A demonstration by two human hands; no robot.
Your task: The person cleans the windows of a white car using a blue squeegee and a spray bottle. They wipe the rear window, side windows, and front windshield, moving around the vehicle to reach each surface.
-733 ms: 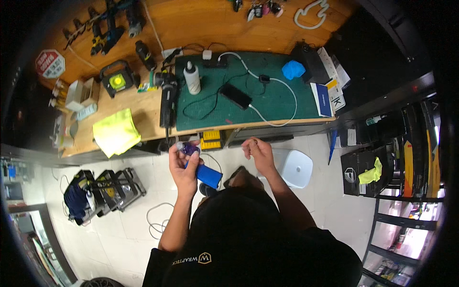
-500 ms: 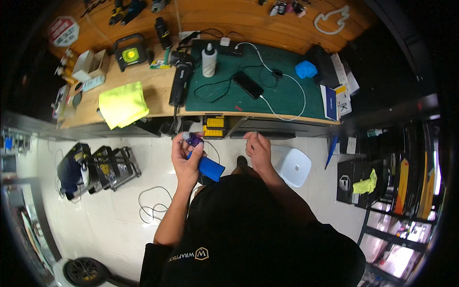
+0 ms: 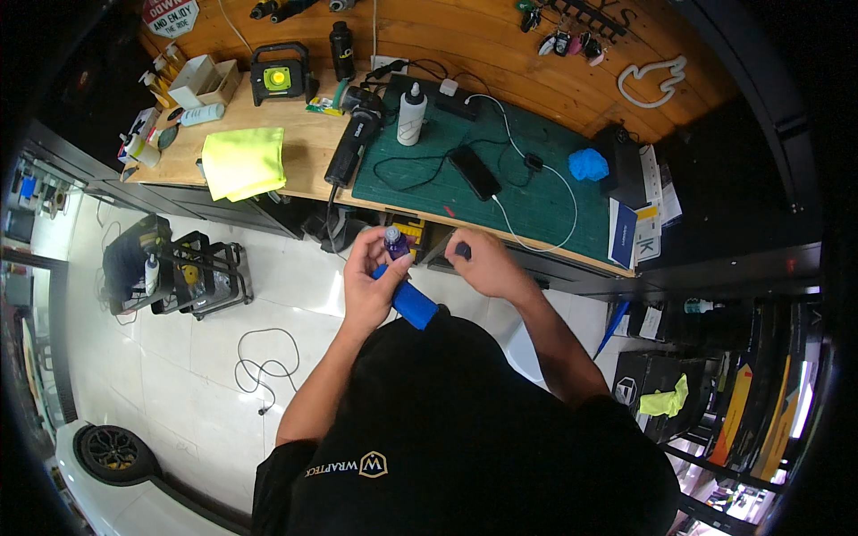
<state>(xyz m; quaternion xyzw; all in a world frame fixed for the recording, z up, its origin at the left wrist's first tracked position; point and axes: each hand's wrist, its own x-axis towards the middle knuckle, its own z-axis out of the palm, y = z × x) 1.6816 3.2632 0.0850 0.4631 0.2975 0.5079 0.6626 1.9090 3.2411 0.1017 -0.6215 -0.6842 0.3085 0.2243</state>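
Observation:
My left hand [image 3: 366,281] is closed around a small purple glass bottle [image 3: 399,247], held upright with its pale neck facing up. A flat blue block [image 3: 415,305], perhaps a foam applicator, is gripped in the same hand below the bottle and juts out past the thumb. Just to the right, apart from the bottle, my right hand [image 3: 490,266] is curled with its fingers pinched on a small dark cap [image 3: 463,251]. Both hands are in front of my body, at the near edge of the workbench [image 3: 308,170].
On the bench's green mat [image 3: 559,214] lie a phone [image 3: 474,172], cables and a white squeeze bottle [image 3: 411,116]. A black polisher [image 3: 356,147] and a yellow cloth [image 3: 243,163] are farther left. A cart [image 3: 201,268] stands at left, a white stool [image 3: 524,353] at right.
My view has shifted and the bench looks closer. Both hands have moved a little to the right and nearer the bench. The bottle is more upright, and a dark cap now shows in my right hand.

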